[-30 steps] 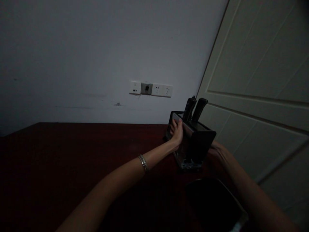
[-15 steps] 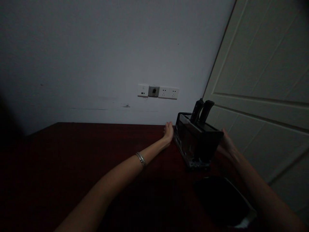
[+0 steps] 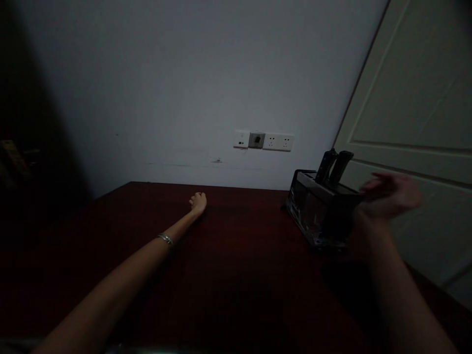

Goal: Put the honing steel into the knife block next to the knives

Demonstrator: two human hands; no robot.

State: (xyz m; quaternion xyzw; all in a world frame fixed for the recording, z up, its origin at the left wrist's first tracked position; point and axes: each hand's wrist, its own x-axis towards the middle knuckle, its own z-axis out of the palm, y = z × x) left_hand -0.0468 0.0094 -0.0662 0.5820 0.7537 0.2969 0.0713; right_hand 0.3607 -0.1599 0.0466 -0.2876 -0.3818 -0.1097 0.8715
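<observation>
On the right of the dark red table (image 3: 236,255) stands a black knife holder (image 3: 313,206) with a see-through side and two black handles (image 3: 334,167) sticking up from its top. My left hand (image 3: 198,202) is over the far middle of the table, well apart from the holder. Its fingers are curled in, and nothing shows in them; a silver bracelet (image 3: 165,239) circles the wrist. Just right of the holder, my right hand (image 3: 393,195) is raised and smeared by motion. Whether it touches anything cannot be made out.
A row of wall sockets (image 3: 263,140) sits on the pale wall (image 3: 184,88) behind the table. At right rises a cream panelled door (image 3: 416,123). A dark, indistinct shape (image 3: 346,285) lies in front of the holder. The far left is in deep shadow.
My left hand has moved left, away from the holder's side. My right hand has come off the holder's right side and risen. The view has turned left; the holder still stands by the door.
</observation>
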